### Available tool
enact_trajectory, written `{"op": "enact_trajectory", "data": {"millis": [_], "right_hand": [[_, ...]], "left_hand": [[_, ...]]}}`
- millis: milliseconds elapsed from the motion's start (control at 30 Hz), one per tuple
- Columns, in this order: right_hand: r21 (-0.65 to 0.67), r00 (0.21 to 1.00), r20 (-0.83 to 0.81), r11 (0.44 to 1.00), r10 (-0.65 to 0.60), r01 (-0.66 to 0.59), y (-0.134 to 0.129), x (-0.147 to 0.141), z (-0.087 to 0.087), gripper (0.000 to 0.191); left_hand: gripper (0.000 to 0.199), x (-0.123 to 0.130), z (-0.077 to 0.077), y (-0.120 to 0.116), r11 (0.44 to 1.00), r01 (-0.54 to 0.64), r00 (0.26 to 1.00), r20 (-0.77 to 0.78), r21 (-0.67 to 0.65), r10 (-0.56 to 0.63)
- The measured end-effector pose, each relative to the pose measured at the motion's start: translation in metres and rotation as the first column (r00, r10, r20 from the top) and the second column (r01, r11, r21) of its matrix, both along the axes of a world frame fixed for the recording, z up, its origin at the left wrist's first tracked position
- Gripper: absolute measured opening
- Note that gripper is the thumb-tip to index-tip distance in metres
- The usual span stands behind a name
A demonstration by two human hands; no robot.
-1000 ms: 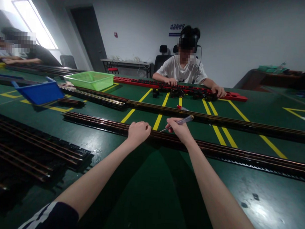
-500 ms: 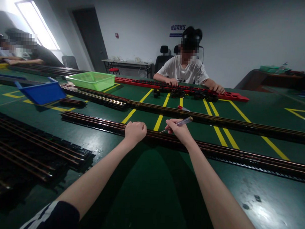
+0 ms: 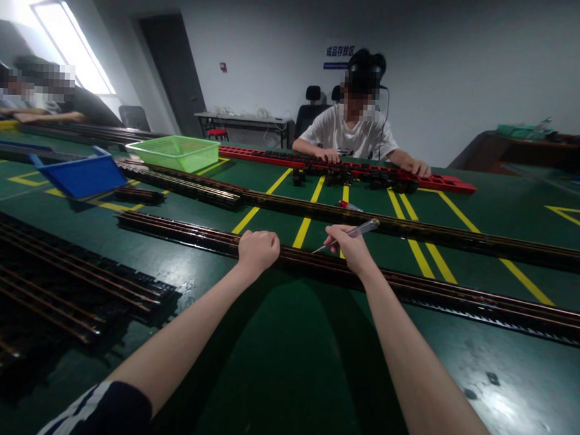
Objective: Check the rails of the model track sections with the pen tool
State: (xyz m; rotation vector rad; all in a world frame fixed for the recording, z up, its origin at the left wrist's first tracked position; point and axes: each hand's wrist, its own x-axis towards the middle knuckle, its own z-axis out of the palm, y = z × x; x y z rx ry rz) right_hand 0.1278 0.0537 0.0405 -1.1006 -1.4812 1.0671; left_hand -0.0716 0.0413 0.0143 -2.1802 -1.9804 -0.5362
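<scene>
A long black rail assembly with copper-coloured strips [image 3: 440, 287] runs across the green table [image 3: 275, 356] in front of me. My left hand [image 3: 259, 249] is closed round this assembly near the middle of the view. To its right, my right hand [image 3: 348, 245] grips a screwdriver [image 3: 364, 228] with a clear handle. The screwdriver slants down to the left, its thin shaft ending at the top of the assembly, between my two hands. Whether the tip touches a strip is too small to tell.
Beyond lies a second long rail [image 3: 413, 232], with a red-tipped tool [image 3: 350, 206] behind it. A blue tray [image 3: 79, 175], a green basket [image 3: 178, 153] and stacked rails [image 3: 69, 279] are at the left. Opposite, a person's hands rest on a red frame [image 3: 448, 183].
My right hand has moved slightly right along the assembly with the screwdriver. My left hand has stayed in place.
</scene>
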Motion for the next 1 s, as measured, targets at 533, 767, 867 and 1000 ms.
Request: {"op": "enact_trajectory", "data": {"millis": [533, 767, 867, 1000], "right_hand": [[0.015, 0.998, -0.064, 1.000, 0.017, -0.016, 0.0059, 0.0017, -0.0071, 0.032], [0.020, 0.996, -0.089, 1.000, -0.009, 0.011, 0.0084, 0.0034, -0.0099, 0.031], [0.014, 0.995, -0.099, 1.000, -0.020, 0.022, 0.0078, 0.0045, -0.0099, 0.031], [0.013, 0.997, -0.078, 1.000, -0.006, 0.007, 0.0071, 0.0051, -0.0098, 0.032]], "left_hand": [[0.040, 0.0015, 0.0018, -0.0010, 1.000, -0.003, 1.000, -0.002, -0.015, 0.003], [0.040, 0.0020, 0.0028, -0.0014, 1.000, -0.020, 1.000, -0.012, -0.023, 0.019], [0.040, 0.0013, 0.0025, -0.0014, 1.000, -0.011, 1.000, -0.008, -0.017, 0.011], [0.040, 0.0005, 0.0000, -0.0007, 1.000, 0.003, 1.000, 0.001, -0.005, -0.003]]}}
